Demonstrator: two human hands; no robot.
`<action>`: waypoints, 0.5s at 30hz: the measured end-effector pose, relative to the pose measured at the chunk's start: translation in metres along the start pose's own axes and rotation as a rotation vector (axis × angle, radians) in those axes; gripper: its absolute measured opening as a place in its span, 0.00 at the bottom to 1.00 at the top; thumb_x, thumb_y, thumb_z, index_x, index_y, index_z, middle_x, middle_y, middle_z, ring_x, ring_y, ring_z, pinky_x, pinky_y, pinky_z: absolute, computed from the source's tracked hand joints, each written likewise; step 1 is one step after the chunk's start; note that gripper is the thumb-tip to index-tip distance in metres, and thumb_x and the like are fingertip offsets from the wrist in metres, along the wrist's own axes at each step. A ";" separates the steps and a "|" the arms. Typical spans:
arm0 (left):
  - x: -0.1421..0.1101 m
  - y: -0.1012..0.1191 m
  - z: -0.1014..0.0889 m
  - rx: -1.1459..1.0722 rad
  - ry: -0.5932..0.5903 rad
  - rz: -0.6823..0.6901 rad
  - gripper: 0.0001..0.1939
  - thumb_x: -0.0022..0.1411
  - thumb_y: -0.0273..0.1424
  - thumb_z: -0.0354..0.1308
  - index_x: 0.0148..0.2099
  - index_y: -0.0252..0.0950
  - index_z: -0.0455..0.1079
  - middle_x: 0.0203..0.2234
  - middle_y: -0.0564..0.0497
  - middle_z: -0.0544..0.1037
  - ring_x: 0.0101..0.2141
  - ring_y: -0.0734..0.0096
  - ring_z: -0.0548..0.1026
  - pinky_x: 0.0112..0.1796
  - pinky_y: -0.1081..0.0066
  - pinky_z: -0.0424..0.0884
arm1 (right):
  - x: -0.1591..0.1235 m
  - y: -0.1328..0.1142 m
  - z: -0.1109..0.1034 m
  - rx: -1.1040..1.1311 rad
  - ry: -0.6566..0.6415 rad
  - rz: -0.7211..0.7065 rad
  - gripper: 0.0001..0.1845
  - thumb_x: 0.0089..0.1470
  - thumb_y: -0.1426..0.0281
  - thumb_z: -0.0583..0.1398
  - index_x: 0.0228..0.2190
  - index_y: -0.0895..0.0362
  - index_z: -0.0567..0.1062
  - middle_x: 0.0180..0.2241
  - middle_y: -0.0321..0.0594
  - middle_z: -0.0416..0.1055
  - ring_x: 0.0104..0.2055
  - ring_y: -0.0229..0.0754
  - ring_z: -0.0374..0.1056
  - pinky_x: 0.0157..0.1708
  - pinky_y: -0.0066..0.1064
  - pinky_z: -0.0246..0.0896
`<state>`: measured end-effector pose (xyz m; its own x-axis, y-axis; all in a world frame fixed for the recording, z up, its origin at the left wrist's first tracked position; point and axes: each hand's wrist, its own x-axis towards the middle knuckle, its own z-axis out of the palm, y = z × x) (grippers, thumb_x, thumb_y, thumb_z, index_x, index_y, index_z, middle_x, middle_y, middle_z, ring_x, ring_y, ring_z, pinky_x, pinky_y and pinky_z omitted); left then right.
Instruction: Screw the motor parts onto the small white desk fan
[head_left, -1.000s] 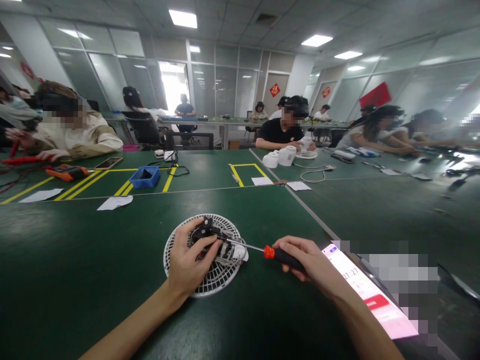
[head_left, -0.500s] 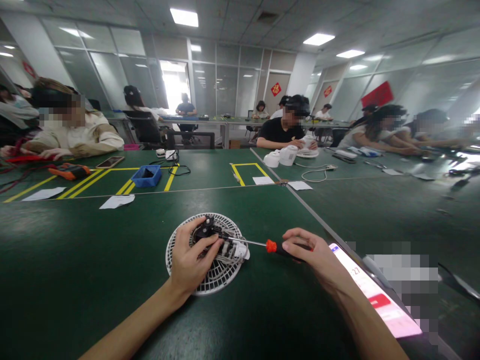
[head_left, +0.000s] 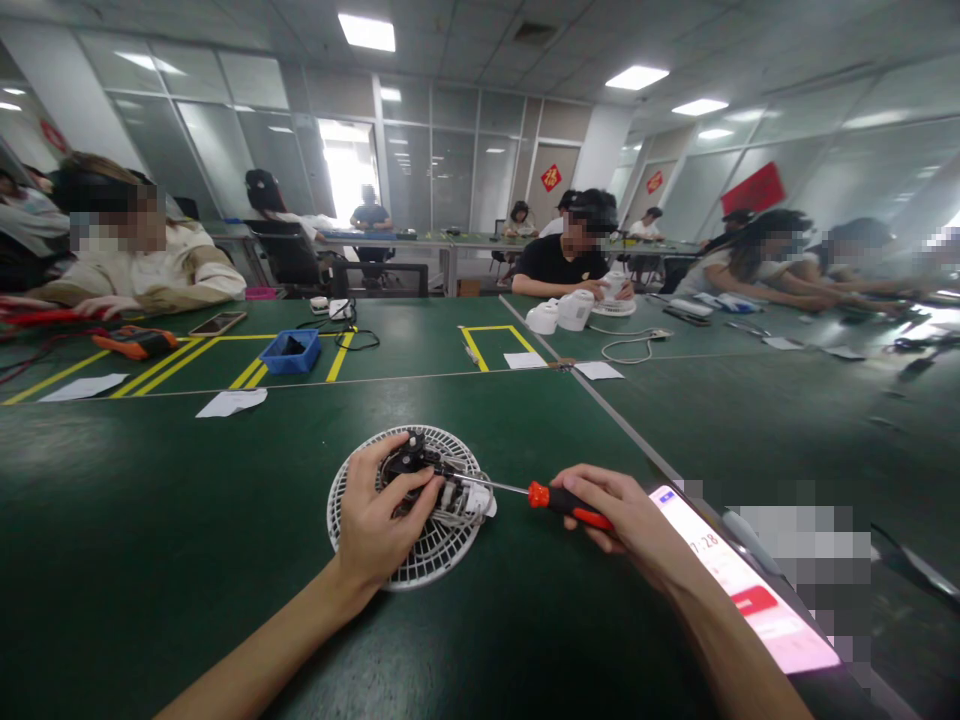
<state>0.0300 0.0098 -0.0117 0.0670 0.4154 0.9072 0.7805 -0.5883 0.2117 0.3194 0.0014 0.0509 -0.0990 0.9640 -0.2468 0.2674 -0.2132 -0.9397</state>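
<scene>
A round white fan grille (head_left: pixel 431 568) lies on the green table with a black motor assembly (head_left: pixel 407 458) and bundled pale wires (head_left: pixel 452 518) on top. My left hand (head_left: pixel 382 515) is closed around the motor assembly, thumb and fingertips pressed on its side near the screwdriver's tip. My right hand (head_left: pixel 607 505) grips the red and black handle of a screwdriver (head_left: pixel 551 496). The metal shaft points left into the assembly; the exact spot where its tip sits is too small to make out. A white part (head_left: pixel 480 500) lies at the grille's right edge, under the shaft.
A lit phone (head_left: pixel 742 590) lies right of my right forearm. Ahead are a blue bin (head_left: pixel 291 352), paper slips (head_left: pixel 232 402), white housings (head_left: pixel 574 310) and a pale cable (head_left: pixel 630 348). Across the table a person in black (head_left: pixel 566 260) handles white parts; another person sits at the left.
The fingers of my right hand have shifted around the screwdriver handle, and more of its red and black grip shows. My left hand keeps its hold on the motor assembly.
</scene>
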 end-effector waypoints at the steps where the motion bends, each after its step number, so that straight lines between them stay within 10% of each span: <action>1: 0.000 0.000 0.000 0.001 -0.002 0.001 0.07 0.59 0.27 0.68 0.41 0.39 0.78 0.54 0.45 0.73 0.52 0.57 0.74 0.50 0.52 0.75 | 0.001 0.001 0.000 0.016 0.010 -0.005 0.28 0.48 0.46 0.66 0.38 0.57 0.77 0.22 0.36 0.75 0.15 0.31 0.56 0.15 0.23 0.39; 12: 0.000 0.000 0.000 0.003 0.001 0.011 0.08 0.59 0.26 0.68 0.42 0.39 0.78 0.54 0.44 0.73 0.51 0.57 0.74 0.49 0.52 0.76 | 0.004 0.008 -0.009 0.141 0.102 -0.177 0.24 0.32 0.61 0.78 0.32 0.54 0.79 0.37 0.39 0.77 0.41 0.46 0.74 0.40 0.32 0.68; 15: -0.001 -0.001 0.000 0.012 -0.003 0.005 0.08 0.59 0.27 0.68 0.42 0.40 0.78 0.54 0.44 0.72 0.51 0.57 0.74 0.48 0.52 0.76 | 0.003 0.005 -0.004 0.146 0.087 -0.143 0.25 0.38 0.54 0.75 0.34 0.55 0.79 0.35 0.40 0.78 0.35 0.43 0.73 0.32 0.30 0.68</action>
<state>0.0293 0.0097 -0.0123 0.0729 0.4143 0.9072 0.7876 -0.5820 0.2024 0.3244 0.0035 0.0462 -0.0412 0.9948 -0.0936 0.1145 -0.0884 -0.9895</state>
